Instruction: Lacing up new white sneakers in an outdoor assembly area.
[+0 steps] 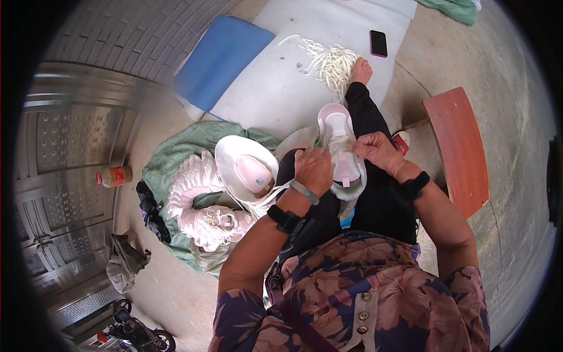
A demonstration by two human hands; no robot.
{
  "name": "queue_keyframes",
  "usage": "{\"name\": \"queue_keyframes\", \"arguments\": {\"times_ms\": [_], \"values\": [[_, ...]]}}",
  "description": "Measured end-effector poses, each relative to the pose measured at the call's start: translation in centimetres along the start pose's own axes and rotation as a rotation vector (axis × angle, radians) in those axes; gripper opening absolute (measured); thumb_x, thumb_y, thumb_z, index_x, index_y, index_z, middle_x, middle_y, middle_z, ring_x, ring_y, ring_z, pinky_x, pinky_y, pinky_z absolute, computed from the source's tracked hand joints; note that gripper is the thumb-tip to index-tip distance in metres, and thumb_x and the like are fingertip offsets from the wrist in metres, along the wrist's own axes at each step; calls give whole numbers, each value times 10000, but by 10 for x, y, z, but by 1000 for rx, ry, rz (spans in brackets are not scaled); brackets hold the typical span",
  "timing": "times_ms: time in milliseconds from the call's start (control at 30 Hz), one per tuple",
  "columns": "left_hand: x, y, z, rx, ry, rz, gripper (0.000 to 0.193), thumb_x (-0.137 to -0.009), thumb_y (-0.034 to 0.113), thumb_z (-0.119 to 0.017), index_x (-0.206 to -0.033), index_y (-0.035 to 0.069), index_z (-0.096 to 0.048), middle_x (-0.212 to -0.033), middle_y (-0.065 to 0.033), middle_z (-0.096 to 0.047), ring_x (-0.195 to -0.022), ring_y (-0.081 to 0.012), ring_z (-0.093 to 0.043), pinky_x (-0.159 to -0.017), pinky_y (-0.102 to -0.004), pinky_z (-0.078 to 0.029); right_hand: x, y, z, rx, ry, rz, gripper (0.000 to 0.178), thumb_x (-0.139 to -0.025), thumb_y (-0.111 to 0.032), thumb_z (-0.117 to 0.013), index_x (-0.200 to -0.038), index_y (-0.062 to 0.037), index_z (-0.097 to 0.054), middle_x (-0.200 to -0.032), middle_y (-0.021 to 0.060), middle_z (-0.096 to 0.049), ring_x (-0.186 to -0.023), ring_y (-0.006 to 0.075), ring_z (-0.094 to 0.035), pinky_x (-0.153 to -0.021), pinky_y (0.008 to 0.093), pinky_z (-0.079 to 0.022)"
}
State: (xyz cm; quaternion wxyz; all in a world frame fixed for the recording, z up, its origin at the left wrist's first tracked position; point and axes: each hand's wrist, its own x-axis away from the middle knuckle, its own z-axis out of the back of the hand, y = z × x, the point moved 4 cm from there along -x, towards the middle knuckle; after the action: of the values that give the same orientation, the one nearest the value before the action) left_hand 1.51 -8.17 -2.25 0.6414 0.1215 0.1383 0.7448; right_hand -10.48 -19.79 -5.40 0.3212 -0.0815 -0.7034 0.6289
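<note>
A pale pink and white sneaker (336, 126) rests along my lap between my legs, its toe pointing away from me. White shoelace (340, 144) crosses its upper between my two hands. At the shoe's left edge my left hand (313, 169) is closed in a fist on the lace. On the other edge my right hand (380, 154) pinches the lace with thumb and fingers. The lace ends inside both hands are hidden. Beyond the toe, a tangled pile of cream laces (333, 63) lies on a white mat (258, 88), beside my bare foot.
Left of me, several pink shoes (190, 188) lie in a curved row on a green sheet (164, 146), next to a white hat-like holder (231, 149) with a pink piece inside. A phone (378, 43), blue board (226, 58), red-brown wooden bench (457, 152) and bottle (113, 176) surround me.
</note>
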Motion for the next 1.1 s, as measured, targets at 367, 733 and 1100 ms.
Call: {"name": "queue_keyframes", "arguments": {"times_ms": [367,733,1100], "values": [[8,6,14,61,174,-104,177,-755,181,-573,-634,66,-516,-630,-107,-511,-634,-289,-533,-568,-422,-411,-7,10,-5,426,416,-49,147,-646,-173,-641,-616,-41,-583,-634,106,-586,-583,237,-564,-557,329,-437],[64,-21,82,-95,207,-130,139,-753,96,-563,-627,79,-507,-592,-86,-483,-548,-253,-542,-448,-350,-427,-13,20,1,471,313,2,199,-714,-235,-599,-835,-77,-615,-820,118,-605,-777,274,-584,-684,345,-450],[97,-70,73,-257,214,31,34,-767,134,-552,-757,102,-548,-622,-78,-535,-514,-256,-561,-435,-362,-443,58,-13,18,1019,169,619,49,-764,-98,-554,-790,-56,-555,-686,99,-540,-652,305,-555,-536,375,-443]]}}
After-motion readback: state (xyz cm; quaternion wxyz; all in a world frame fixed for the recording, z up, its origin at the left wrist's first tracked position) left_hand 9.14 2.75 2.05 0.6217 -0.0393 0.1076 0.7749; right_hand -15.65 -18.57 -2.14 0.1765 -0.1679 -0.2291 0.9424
